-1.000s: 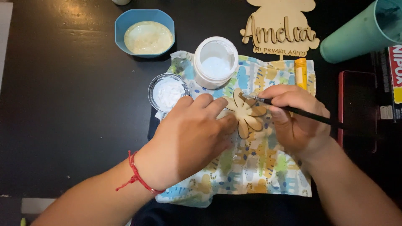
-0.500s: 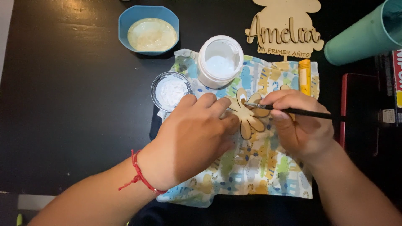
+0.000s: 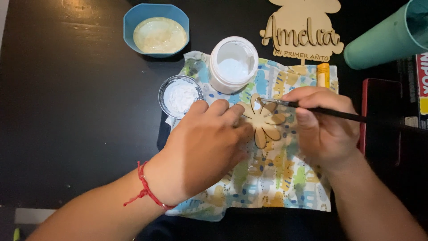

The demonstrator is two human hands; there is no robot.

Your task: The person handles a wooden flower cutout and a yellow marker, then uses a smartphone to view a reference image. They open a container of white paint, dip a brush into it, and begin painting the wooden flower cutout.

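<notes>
Two hands meet over a bare wooden flower (image 3: 262, 120), flat and pale with rounded petals, lying near the middle of a patterned cloth (image 3: 267, 183) on the dark desk (image 3: 67, 111). The left hand (image 3: 203, 149) lies palm down, fingertips pressing the flower's left petals. The right hand (image 3: 323, 122) pinches a thin black brush (image 3: 330, 112), its tip on an upper petal. At the cloth's far edge stand an open white jar (image 3: 233, 63) and a small glass dish (image 3: 179, 95) of what looks like white paint. A blue bowl (image 3: 156, 30) sits beyond. A wooden name sign (image 3: 303, 33) lies at the desk's far edge, a teal cup (image 3: 388, 38) in the far right corner.
</notes>
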